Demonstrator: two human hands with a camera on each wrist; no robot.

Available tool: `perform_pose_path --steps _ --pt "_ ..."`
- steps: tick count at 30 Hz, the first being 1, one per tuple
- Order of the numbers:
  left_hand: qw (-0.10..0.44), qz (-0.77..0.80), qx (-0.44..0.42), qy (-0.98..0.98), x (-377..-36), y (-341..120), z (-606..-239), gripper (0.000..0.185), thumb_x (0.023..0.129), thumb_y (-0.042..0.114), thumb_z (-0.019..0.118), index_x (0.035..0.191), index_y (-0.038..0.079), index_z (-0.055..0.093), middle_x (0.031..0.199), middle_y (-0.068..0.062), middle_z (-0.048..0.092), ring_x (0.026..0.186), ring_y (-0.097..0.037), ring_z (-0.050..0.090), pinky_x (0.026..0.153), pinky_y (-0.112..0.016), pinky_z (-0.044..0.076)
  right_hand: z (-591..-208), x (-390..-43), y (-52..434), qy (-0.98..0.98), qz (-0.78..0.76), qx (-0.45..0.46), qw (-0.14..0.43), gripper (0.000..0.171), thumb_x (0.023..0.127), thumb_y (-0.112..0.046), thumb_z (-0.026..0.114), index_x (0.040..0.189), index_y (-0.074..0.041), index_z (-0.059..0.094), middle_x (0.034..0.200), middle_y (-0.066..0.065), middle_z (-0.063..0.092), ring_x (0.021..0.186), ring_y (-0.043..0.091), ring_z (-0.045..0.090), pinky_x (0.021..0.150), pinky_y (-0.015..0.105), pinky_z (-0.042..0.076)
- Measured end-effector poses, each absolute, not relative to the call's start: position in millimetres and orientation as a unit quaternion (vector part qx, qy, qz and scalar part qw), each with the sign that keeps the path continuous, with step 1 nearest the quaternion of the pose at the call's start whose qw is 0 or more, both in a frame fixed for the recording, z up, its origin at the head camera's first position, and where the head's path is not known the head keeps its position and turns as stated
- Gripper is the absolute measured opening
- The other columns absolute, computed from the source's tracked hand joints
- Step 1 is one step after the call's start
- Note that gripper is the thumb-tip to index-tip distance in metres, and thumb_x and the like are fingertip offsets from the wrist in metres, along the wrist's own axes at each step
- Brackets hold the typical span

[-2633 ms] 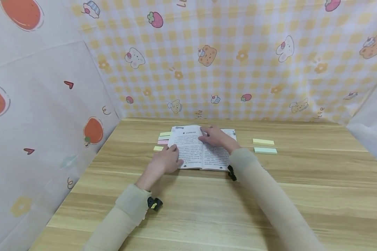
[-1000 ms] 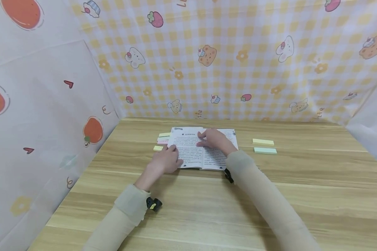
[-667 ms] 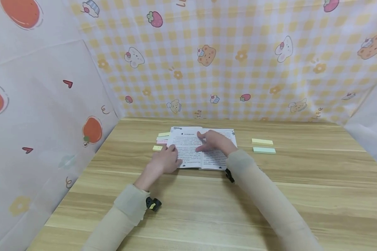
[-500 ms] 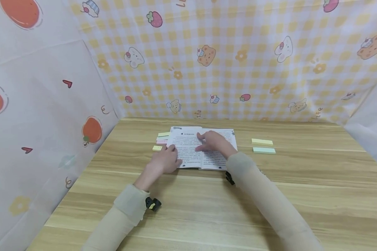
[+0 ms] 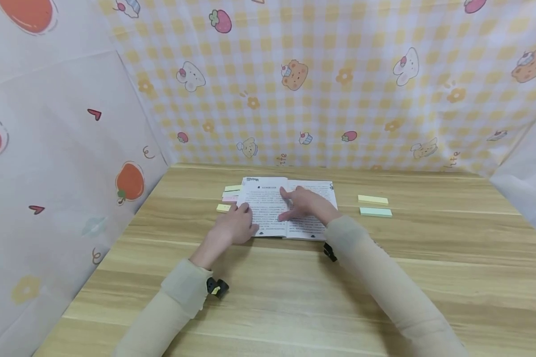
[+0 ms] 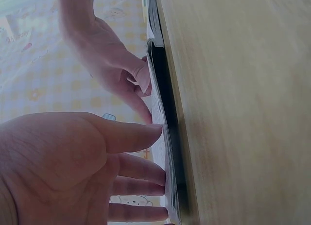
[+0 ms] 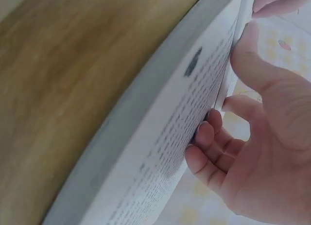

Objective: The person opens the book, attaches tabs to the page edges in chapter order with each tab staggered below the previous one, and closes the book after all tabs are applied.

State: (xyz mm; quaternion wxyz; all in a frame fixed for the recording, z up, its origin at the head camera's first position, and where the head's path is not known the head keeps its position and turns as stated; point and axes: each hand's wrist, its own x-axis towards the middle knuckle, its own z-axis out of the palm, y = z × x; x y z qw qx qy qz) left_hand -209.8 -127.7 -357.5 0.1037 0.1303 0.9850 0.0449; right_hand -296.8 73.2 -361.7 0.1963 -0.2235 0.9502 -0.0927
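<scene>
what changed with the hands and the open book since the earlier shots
The right hand slid a little from the upper right page toward the gutter of the open white paperback book; its thumb now reaches onto the left page, fingers resting on the paper. The left hand stayed pressing the left page's outer edge. The book, the pastel sticky-note pads and the wooden table kept their places.

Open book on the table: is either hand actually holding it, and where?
Neither grips it. Left hand presses straight fingers on the book's left page; right hand rests near the centre fold.
</scene>
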Motion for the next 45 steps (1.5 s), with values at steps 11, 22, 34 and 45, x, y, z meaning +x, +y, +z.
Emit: perform_pose_path --steps 11,22,34,45 --pt "0.113 0.05 0.128 0.984 -210 -129 -358 0.059 0.104 0.034 0.053 0.144 -0.01 0.046 0.156 -0.023 0.037 0.143 -0.049 0.03 0.105 -0.063 0.04 -366 -287 69 0.949 -0.103 -0.264 0.14 0.068 0.087 -0.042 0.077 0.145 -0.012 0.056 0.136 0.014 0.063 0.127 0.032 0.057 0.109 0.045 0.042" --pt "0.112 0.052 0.131 0.984 -210 -128 -358 0.061 0.103 0.033 0.055 0.144 -0.011 0.046 0.154 -0.023 0.039 0.141 -0.048 0.033 0.104 -0.062 0.041 -358 -275 69 0.939 -0.1 -0.279 0.176 0.065 0.084 -0.042 0.081 0.134 -0.004 0.061 0.111 0.013 0.068 0.104 0.025 0.061 0.097 0.039 0.048" --pt "0.113 0.048 0.133 0.983 -211 -127 -358 0.062 0.103 0.035 0.056 0.145 -0.01 0.045 0.155 -0.023 0.037 0.142 -0.049 0.031 0.106 -0.062 0.04 -356 -263 66 0.937 -0.087 -0.288 0.178 0.074 0.083 -0.041 0.083 0.138 -0.001 0.056 0.087 0.003 0.061 0.082 0.019 0.054 0.084 0.036 0.049" --pt "0.112 0.046 0.128 0.984 -210 -126 -358 0.063 0.103 0.034 0.057 0.145 -0.011 0.044 0.154 -0.023 0.038 0.141 -0.049 0.033 0.103 -0.062 0.043 -362 -253 64 0.936 -0.107 -0.305 0.137 0.041 0.082 -0.034 0.083 0.066 -0.014 0.051 0.062 -0.003 0.041 0.062 0.013 0.041 0.057 0.026 0.033"
